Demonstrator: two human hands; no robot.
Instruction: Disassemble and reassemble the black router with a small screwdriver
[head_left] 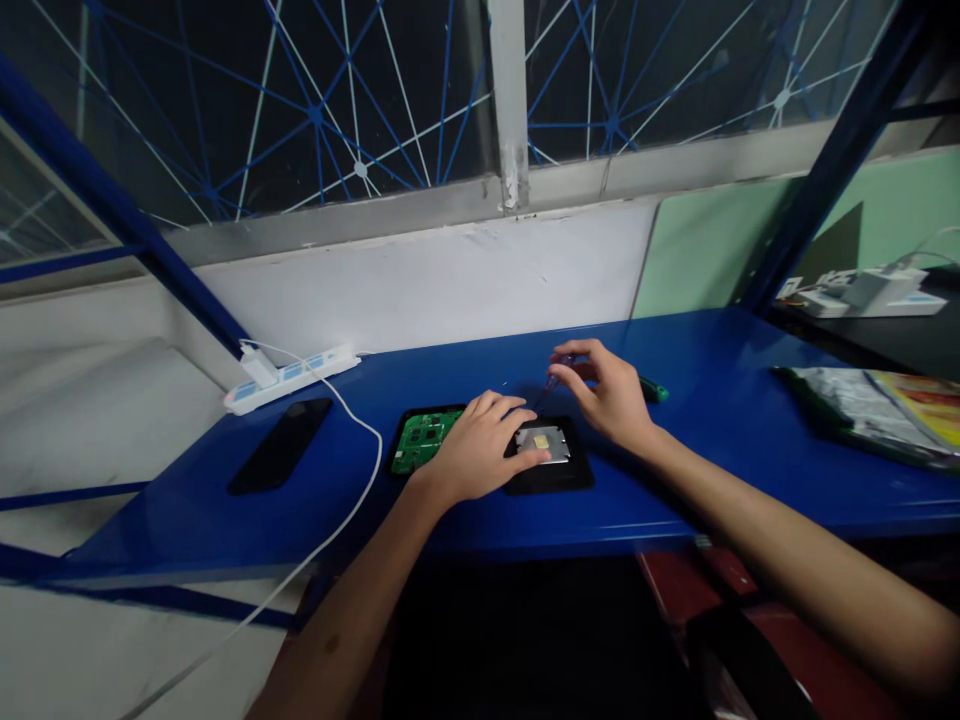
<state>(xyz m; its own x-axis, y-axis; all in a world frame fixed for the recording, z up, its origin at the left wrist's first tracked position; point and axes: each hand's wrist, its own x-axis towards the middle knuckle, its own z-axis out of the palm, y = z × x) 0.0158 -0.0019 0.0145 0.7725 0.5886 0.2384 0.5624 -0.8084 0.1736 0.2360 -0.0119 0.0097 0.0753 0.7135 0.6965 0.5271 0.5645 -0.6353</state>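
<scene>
Two hands are over the surface [472, 525]. Right hand [604, 390]: fingers pinched on a screwdriver [551, 382], tip below them near the plate [557, 446]. Left hand [487, 445]: fingers extended, slightly parted, gripping nothing, partly over the plate; contact unclear. Board [427, 437] lies left of these fingers, partly covered.

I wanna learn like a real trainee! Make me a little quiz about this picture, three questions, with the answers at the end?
1. Which hand holds the purple-handled tool?
2. True or false: the black phone lies to the left of the green circuit board.
3. What colour is the small square patch on the silver plate? A) blue B) yellowish C) black

Key: 1. The right hand. 2. True. 3. B.
</scene>
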